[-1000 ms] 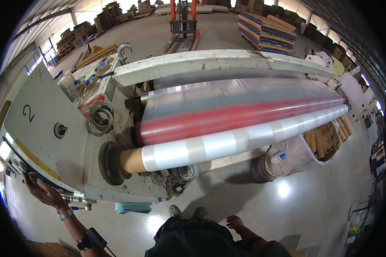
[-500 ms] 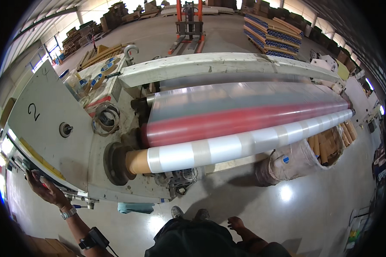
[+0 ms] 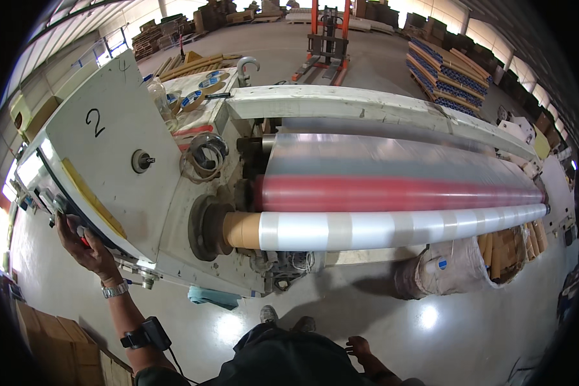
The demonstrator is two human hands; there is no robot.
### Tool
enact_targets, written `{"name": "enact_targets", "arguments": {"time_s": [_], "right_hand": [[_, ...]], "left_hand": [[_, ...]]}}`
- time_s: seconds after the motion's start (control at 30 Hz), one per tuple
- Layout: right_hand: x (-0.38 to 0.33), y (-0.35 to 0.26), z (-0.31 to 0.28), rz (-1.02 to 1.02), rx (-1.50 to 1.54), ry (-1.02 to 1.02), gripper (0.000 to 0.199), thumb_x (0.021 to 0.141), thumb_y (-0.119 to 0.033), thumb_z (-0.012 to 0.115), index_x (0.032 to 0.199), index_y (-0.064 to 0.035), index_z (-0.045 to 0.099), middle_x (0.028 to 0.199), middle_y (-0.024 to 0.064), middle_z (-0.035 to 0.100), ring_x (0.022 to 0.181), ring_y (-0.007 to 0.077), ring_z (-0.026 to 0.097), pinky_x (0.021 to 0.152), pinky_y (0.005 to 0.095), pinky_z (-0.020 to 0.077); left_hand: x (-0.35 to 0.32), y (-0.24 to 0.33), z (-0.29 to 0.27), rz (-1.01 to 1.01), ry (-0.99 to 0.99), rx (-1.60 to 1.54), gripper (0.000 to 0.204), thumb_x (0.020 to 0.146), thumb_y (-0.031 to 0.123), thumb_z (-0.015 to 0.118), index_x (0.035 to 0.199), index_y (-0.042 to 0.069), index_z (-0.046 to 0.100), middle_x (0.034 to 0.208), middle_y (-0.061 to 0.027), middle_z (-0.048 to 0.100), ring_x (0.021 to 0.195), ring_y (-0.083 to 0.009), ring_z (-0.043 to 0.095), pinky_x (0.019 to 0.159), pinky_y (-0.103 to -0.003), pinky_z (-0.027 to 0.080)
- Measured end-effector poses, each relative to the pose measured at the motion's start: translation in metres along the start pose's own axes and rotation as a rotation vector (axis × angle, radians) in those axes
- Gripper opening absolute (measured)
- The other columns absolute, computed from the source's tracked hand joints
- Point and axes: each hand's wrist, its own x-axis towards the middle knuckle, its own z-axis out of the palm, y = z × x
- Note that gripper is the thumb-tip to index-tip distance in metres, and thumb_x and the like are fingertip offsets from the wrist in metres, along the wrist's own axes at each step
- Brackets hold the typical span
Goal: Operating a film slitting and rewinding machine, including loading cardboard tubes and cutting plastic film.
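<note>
My left hand (image 3: 89,249) is at the control panel (image 3: 53,193) on the left end of a white machine. Its fingers reach toward a small knob (image 3: 59,204), with a red button (image 3: 84,240) showing between fingers and thumb. Whether the fingertips press anything is hard to tell. My right hand (image 3: 359,347) hangs low beside my body, holding nothing, fingers loosely apart. Before me a roll of whitish film with grey bands (image 3: 367,230) is wound on a brown cardboard core (image 3: 242,230). Behind it lies a red roller (image 3: 392,192) with clear film (image 3: 392,154) running over it.
Wire coils (image 3: 204,156) and tape rolls (image 3: 192,100) lie on the machine. A large sack of cardboard tubes (image 3: 453,269) stands under the roll's right half. Cardboard boxes (image 3: 51,341) are at lower left. Beyond stand an orange pallet stacker (image 3: 328,45) and stacked tubes (image 3: 447,77).
My view has swung left, so the machine appears shifted rightward. My left hand stays at the control panel, and my right hand still hangs low.
</note>
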Motion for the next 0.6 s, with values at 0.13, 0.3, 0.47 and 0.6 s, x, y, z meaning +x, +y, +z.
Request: {"name": "enact_targets", "arguments": {"time_s": [0.13,0.3,0.47,0.6], "right_hand": [[-0.008,-0.013,0.006,0.036,-0.036,0.035,0.042,0.086,-0.032,0.058,0.116,-0.0038,0.053,0.096,0.0135,0.061,0.076,0.0261,0.065,0.063,0.0367,0.0515],[-0.009,-0.011,0.004,0.016,-0.034,0.036,0.040,0.086,-0.029,0.057,0.116,-0.0038,0.053,0.100,0.0145,0.062,0.077,0.0257,0.065,0.063,0.0362,0.0520],[-0.010,-0.012,0.003,0.034,-0.037,0.036,0.041,0.086,-0.029,0.057,0.117,-0.0031,0.053,0.101,0.0145,0.062,0.078,0.0259,0.066,0.064,0.0364,0.0523],[-0.011,-0.010,0.003,0.017,-0.051,0.027,0.043,0.086,-0.030,0.057,0.118,-0.0023,0.052,0.101,0.0146,0.062,0.078,0.0261,0.066,0.065,0.0364,0.0525]], "left_hand": [[-0.002,-0.005,0.000,0.014,-0.005,0.009,0.052,0.095,0.019,0.050,0.139,-0.002,0.033,0.142,-0.0174,0.038,0.128,-0.0295,0.042,0.107,-0.045,0.035],[-0.001,-0.003,0.000,0.025,-0.002,0.001,0.052,0.094,0.017,0.051,0.139,-0.002,0.032,0.142,-0.0175,0.038,0.129,-0.0299,0.041,0.108,-0.046,0.034],[0.000,0.000,0.000,0.009,-0.010,-0.011,0.052,0.094,0.017,0.051,0.139,-0.001,0.032,0.143,-0.0172,0.037,0.129,-0.0298,0.042,0.108,-0.046,0.034],[-0.002,-0.006,-0.003,0.004,-0.010,-0.005,0.053,0.094,0.017,0.052,0.139,-0.001,0.032,0.143,-0.0174,0.037,0.129,-0.0299,0.042,0.108,-0.046,0.034]]}}
